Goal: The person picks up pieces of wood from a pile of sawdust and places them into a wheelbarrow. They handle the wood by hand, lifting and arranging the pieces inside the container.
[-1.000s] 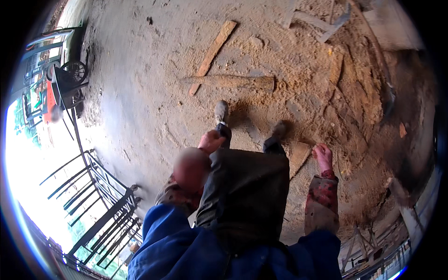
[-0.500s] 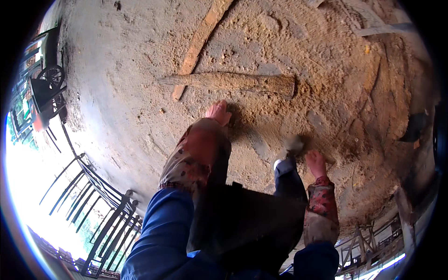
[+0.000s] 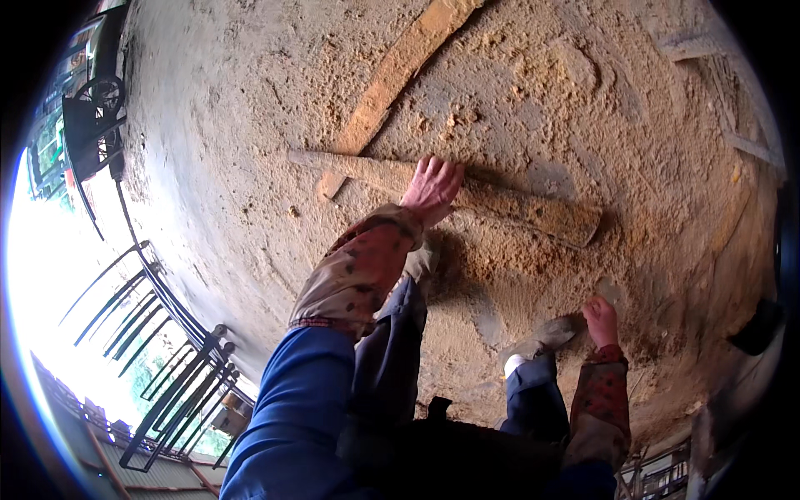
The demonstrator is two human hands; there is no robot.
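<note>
My left hand (image 3: 432, 190) reaches across a long sawdust-dusted wooden board (image 3: 533, 213), with its fingers curled over the board's far edge. The board tapers to a narrow end on the left and is broad and blunt on the right. Its narrow part lies across a second, flatter wooden strip (image 3: 386, 86) that slants away toward the top. My right hand (image 3: 600, 322) hangs lower right, beside my shoe, its fingers curled in with nothing visible in them. Both forearms wear stained patterned sleeve covers over blue sleeves.
Loose sawdust (image 3: 492, 258) covers much of the concrete floor. My shoes (image 3: 546, 335) stand just short of the board. At the left are a black wheeled cart (image 3: 102, 96) and a rack of dark metal bars (image 3: 179, 400). More scrap wood (image 3: 692, 47) lies at the upper right.
My left hand has moved forward and right, from short of the board onto it. The view has shifted, and both feet now show. My right hand stays curled beside my shoe.
</note>
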